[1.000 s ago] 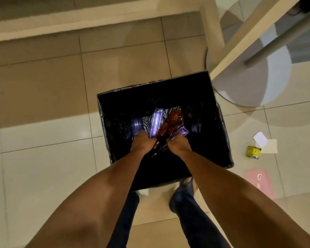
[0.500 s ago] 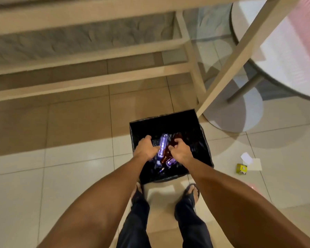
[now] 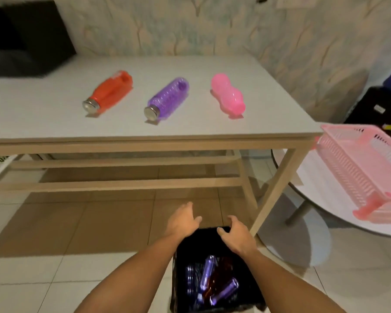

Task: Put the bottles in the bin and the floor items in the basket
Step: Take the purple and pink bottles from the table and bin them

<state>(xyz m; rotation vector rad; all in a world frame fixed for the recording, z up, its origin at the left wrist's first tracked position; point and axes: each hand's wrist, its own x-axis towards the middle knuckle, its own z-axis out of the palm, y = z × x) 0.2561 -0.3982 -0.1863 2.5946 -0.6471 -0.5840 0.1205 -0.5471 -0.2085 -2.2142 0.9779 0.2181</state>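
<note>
Left hand (image 3: 182,220): we see it empty, fingers spread loosely, above the far rim of the bin.
Right hand (image 3: 236,234): empty too, fingers loosely curled and apart, over the bin's far right corner.
Bin (image 3: 183,279): black, lined, on the floor by the table's front right leg; we count several purple bottles (image 3: 209,272) and a brown one inside.
Bottles left: red bottle (image 3: 110,92), purple bottle (image 3: 167,98) and pink bottle (image 3: 228,94), all lying on their sides mid-table, well apart.
Basket (image 3: 357,168): pink, slatted, on the round side table (image 3: 321,195) beyond the table's right edge.
Floor items: not in view.
Risk: we judge the lying bottles may roll off the front edge if nudged.
Surface: white table (image 3: 43,114), wooden frame.
Room: tiled floor, patterned wall.
</note>
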